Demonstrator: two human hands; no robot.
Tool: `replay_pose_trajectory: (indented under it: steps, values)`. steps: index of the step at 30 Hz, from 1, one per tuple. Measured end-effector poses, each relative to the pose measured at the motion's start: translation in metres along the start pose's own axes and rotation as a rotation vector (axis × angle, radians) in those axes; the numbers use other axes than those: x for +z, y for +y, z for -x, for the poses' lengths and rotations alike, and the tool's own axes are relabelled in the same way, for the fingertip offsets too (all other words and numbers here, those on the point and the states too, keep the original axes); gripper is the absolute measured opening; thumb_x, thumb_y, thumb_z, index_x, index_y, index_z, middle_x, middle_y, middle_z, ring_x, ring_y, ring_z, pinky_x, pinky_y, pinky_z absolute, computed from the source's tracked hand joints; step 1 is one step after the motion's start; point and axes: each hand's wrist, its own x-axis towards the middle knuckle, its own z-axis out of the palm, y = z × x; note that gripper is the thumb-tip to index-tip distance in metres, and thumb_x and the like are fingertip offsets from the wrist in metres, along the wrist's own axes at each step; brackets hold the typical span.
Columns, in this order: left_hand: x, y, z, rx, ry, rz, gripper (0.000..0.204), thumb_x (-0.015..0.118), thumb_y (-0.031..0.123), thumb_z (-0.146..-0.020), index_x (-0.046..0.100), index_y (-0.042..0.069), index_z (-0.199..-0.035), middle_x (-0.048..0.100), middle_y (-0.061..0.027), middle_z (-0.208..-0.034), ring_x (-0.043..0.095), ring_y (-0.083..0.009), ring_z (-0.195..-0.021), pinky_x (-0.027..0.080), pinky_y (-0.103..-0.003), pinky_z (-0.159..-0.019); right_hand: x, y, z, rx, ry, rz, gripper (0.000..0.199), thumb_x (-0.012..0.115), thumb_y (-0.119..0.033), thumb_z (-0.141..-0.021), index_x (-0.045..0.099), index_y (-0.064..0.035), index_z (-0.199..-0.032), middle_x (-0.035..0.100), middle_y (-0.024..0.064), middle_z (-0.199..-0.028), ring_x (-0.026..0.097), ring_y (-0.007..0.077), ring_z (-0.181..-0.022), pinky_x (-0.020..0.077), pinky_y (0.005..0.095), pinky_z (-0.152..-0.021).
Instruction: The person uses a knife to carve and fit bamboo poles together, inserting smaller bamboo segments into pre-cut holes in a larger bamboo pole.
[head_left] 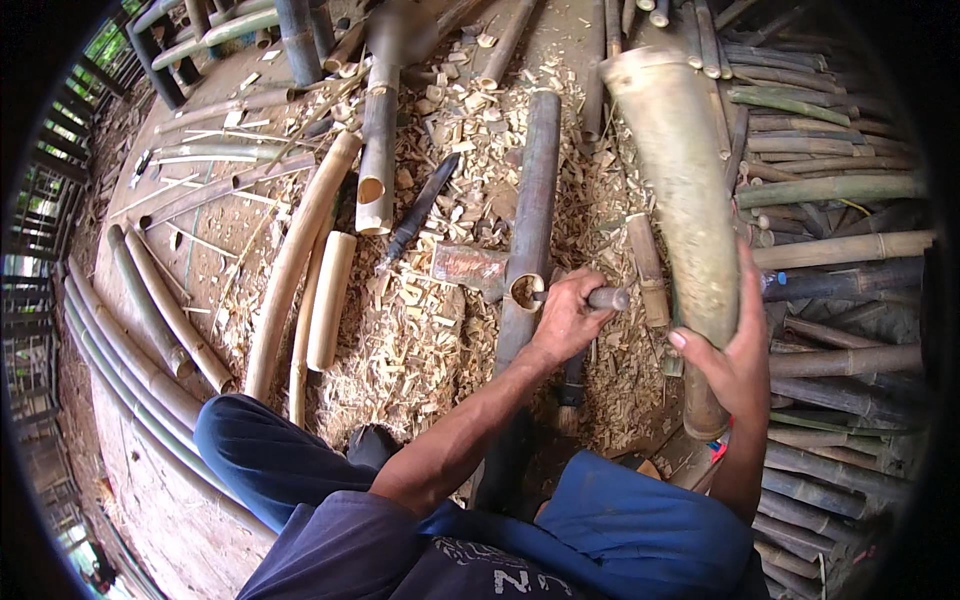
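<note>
A dark bamboo pole (538, 170) lies lengthwise in front of me, with a round hole cut in its side. My left hand (568, 318) is closed around a short rod-like tool (608, 298). The tool's thin shaft points into the hole; its tip is hidden. My right hand (735, 365) grips the narrow lower part of a big pale club (680, 170), which stands upright and widens toward its blurred top. It is held to the right of the pole, apart from the tool. A flat reddish block (470, 268) sits against the pole's left side.
Wood chips (400, 340) cover the ground around the pole. A dark-bladed knife (425, 205) lies to the left, near an open-ended bamboo tube (376, 150) and a pale bamboo piece (332, 300). Stacked bamboo poles (840, 250) fill the right side. Long curved poles (140, 370) lie at far left.
</note>
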Motion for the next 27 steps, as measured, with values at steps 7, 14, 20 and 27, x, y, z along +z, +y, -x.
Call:
replay_pose_trajectory:
  steps: [7,14,20,27]
  values:
    - [0.006,-0.006,-0.007,0.019,-0.092,-0.001,0.021,0.077,0.015,-0.071,0.067,-0.001,-0.081,0.066,-0.0192,-0.080,0.067,-0.0373,-0.081,0.053,-0.044,-0.074,0.045,0.025,0.041,0.092,-0.142,0.092,0.100,0.076,-0.015,-0.075,0.018,0.0033,-0.154,0.043,0.0266,-0.147,0.047,0.0342,-0.135,0.0362,0.0432,-0.113]
    - [-0.044,0.041,-0.045,-0.383,-0.241,0.144,0.013,0.071,0.017,-0.081,0.067,0.006,-0.076,0.064,-0.0061,-0.068,0.060,-0.0143,-0.058,0.052,-0.033,-0.054,0.069,0.106,0.082,0.478,0.091,-0.231,0.096,0.079,-0.020,-0.075,0.025,0.0060,-0.151,0.049,0.0258,-0.137,0.050,0.0345,-0.127,0.0398,0.0439,-0.107]
    - [-0.127,0.008,-0.026,-0.527,-0.038,-0.455,0.028,0.072,0.027,-0.085,0.070,-0.001,-0.085,0.069,-0.0129,-0.071,0.064,-0.0176,-0.061,0.053,-0.038,-0.060,0.128,0.205,0.156,0.630,0.140,0.068,0.093,0.082,-0.023,-0.071,0.033,0.0059,-0.144,0.054,0.0277,-0.129,0.056,0.0391,-0.119,0.0434,0.0463,-0.101]
    - [-0.170,-0.047,0.029,-0.533,0.009,-0.990,0.046,0.073,0.021,-0.079,0.061,0.007,-0.121,0.061,-0.0192,-0.108,0.060,-0.0317,-0.101,0.050,-0.045,-0.087,0.171,0.226,0.216,0.649,0.049,0.183,0.088,0.080,-0.019,-0.073,0.033,0.0008,-0.145,0.055,0.0289,-0.126,0.056,0.0457,-0.114,0.0430,0.0492,-0.099]
